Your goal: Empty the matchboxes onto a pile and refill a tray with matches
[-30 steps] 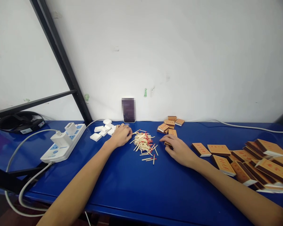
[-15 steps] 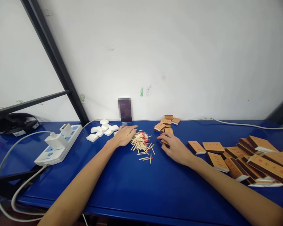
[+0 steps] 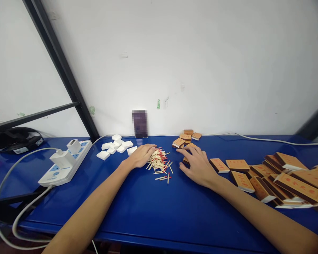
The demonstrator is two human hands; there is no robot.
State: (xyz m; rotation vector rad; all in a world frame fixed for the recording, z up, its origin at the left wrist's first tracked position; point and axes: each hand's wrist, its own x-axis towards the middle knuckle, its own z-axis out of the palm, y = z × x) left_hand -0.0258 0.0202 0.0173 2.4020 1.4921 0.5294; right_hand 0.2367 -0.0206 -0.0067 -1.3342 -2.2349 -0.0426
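Observation:
A heap of loose red-tipped matches (image 3: 158,160) lies on the blue table, a few strays at its near side. My left hand (image 3: 143,155) rests against the heap's left edge, its fingers stretched out flat and holding nothing I can see. To the right of the matches, my right hand (image 3: 197,166) has its fingers spread apart above a brown-and-orange matchbox (image 3: 186,160), mostly covered by the hand. Just beyond these fingers is a small group of matchboxes (image 3: 178,143). Beside the left hand lie several small white box-shaped pieces (image 3: 103,155).
A large pile of matchboxes (image 3: 299,187) covers the right side. A phone-like device (image 3: 140,124) with a blurred screen leans on the wall. At left are a white power strip (image 3: 66,164), cables, a black headset (image 3: 16,140) and a black metal frame (image 3: 66,74).
The fingers of my right hand have spread apart. My left hand has shifted slightly nearer, uncovering more of a white piece behind it.

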